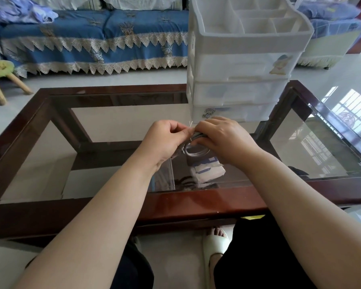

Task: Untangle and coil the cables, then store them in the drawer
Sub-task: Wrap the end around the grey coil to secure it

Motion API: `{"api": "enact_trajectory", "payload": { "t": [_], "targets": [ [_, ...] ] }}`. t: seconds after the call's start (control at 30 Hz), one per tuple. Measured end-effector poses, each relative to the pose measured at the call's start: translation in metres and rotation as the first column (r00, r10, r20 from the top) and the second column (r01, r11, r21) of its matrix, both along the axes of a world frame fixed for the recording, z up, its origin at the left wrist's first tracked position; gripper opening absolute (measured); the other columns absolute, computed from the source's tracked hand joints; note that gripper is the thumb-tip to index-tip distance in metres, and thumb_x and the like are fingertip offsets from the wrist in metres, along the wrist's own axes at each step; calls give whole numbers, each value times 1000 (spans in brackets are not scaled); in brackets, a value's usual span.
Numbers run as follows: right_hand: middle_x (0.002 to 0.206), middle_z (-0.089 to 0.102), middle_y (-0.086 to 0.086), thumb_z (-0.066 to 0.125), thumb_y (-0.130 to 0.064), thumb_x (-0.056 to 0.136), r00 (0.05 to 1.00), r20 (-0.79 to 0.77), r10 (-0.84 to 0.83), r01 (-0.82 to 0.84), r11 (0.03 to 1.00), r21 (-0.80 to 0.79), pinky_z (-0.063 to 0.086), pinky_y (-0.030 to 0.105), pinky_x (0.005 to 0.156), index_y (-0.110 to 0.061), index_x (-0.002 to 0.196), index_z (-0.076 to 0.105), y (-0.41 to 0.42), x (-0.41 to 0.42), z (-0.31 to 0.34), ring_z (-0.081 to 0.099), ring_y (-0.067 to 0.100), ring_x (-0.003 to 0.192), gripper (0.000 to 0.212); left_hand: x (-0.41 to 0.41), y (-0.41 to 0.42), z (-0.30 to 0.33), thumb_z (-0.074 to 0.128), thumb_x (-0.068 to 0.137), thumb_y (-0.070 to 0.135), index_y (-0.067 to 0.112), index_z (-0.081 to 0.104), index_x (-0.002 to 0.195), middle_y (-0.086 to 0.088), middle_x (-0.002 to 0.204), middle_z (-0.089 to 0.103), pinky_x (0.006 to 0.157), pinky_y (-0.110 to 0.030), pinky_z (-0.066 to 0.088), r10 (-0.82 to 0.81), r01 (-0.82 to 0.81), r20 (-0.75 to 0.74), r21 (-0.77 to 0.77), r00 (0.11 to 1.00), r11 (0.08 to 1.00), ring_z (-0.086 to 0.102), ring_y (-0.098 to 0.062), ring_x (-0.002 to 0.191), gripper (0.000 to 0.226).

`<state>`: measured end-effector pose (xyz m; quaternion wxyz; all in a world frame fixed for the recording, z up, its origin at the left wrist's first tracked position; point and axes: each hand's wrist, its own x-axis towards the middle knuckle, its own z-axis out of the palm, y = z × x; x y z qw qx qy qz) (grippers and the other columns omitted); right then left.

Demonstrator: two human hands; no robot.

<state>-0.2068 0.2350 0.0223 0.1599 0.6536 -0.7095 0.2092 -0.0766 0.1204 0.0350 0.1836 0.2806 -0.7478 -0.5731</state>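
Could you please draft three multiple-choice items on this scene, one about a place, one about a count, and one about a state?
1. Where does the white drawer unit stand?
A. on the glass table
B. on the sofa
C. on the floor

2. How many drawer fronts does the unit show below its open top tray?
A. one
B. three
C. five

3. How is the grey cable?
A. stretched straight
B. lying in a drawer
C. coiled, held between the left hand and right hand

Key: 1 A, its base sits on the table's far side; 2 B, three fronts are stacked; 3 C, loops hang beneath both hands.
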Motion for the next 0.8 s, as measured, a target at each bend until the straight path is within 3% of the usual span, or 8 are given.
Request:
{"api": "enact_trajectory", "payload": {
  "t": [0.13,0.2,0.33,0.4,0.47,0.57,0.7,0.8],
  "targets": [
    [74,64,3,57,-34,86,998,-64,14,-8,996,88,46,34,65,-11,87,63,2,-5,0,59,28,68,24,-1,4,-6,69,89,25,19,70,82,-1,76,72,66,-27,57,4,-3,16,-34,1000,999,68,-16,71,9],
    [73,63,1,57,-36,86,996,-82,27,-16,992,127,45,34,66,-14,86,62,6,-7,0,59,27,69,22,-3,7,-12,69,89,21,18,69,80,0,72,71,61,-24,53,18,-19,22,59,1000,998,66,-12,65,11],
    [72,63,-2,38,-49,84,994,-107,19,0,984,177,45,34,68,-17,85,63,9,-9,0,60,25,70,40,-9,18,-21,69,89,15,15,68,86,-6,80,71,60,-23,51,117,-106,-30,249,993,963,67,-17,70,3],
    [71,63,-2,36,-47,84,989,-147,14,16,979,205,46,35,69,-18,86,63,11,-10,-4,62,25,70,40,-13,23,-27,71,87,14,19,62,101,-8,88,70,58,-19,49,160,-140,-28,351,987,926,68,-17,73,18],
    [71,62,-3,36,-44,86,983,-182,10,28,978,207,48,36,71,-18,87,62,13,-11,-8,62,24,70,37,-16,22,-33,73,86,14,21,57,113,-10,96,70,65,-22,50,153,-148,20,415,988,898,69,-19,82,33],
    [69,59,-5,37,-38,87,975,-224,7,41,977,210,46,36,73,-19,85,60,13,-11,-11,60,23,67,30,-16,18,-34,70,87,10,10,66,92,-9,85,69,74,-31,51,75,-94,63,380,995,920,64,-21,79,6],
    [65,55,-6,47,-31,88,958,-286,23,36,980,198,43,35,75,-19,82,59,9,-7,-16,56,23,64,18,-13,13,-34,67,89,8,11,66,79,-9,78,67,85,-38,49,35,-73,116,350,993,934,61,-23,79,10],
    [65,56,-4,60,-30,86,950,-312,34,21,985,169,44,37,76,-18,85,61,7,-6,-17,55,24,64,12,-12,10,-32,66,92,15,13,68,81,-8,83,70,81,-32,51,55,-72,203,76,978,994,65,-23,84,11]
  ]
}}
